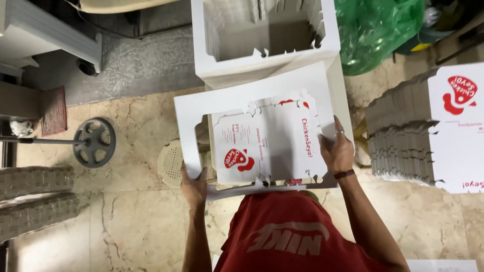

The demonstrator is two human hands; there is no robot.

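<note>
The person in the red shirt (287,236) holds a large white card frame (237,98) flat at the middle of the view. A printed white box blank (267,141) with red marks lies in the frame's cut-out opening. The left hand (195,185), at about seven o'clock from the blank, is closed on the frame's near left corner, thumb on top and fingers under the card. The right hand (337,151), at three o'clock from the blank, lies mostly open along the blank's right edge, fingers spread upward on the card; a ring and a dark wristband show on it, and I cannot tell whether the fingers curl under.

Behind the frame, at twelve o'clock, stands a stack of white punched-out frames (267,43), touching or just beyond its far edge. Under the frame a pale plastic stool (171,161) peeks out at nine o'clock. At two o'clock sits a green plastic bag (378,30). At three o'clock, well apart, a tall pile of flat printed blanks (428,131) rests on the marble floor (131,216). At nine o'clock, farther off, a grey weight plate on a bar (94,142) lies on the floor, with a small red mat (53,110) beyond it.
</note>
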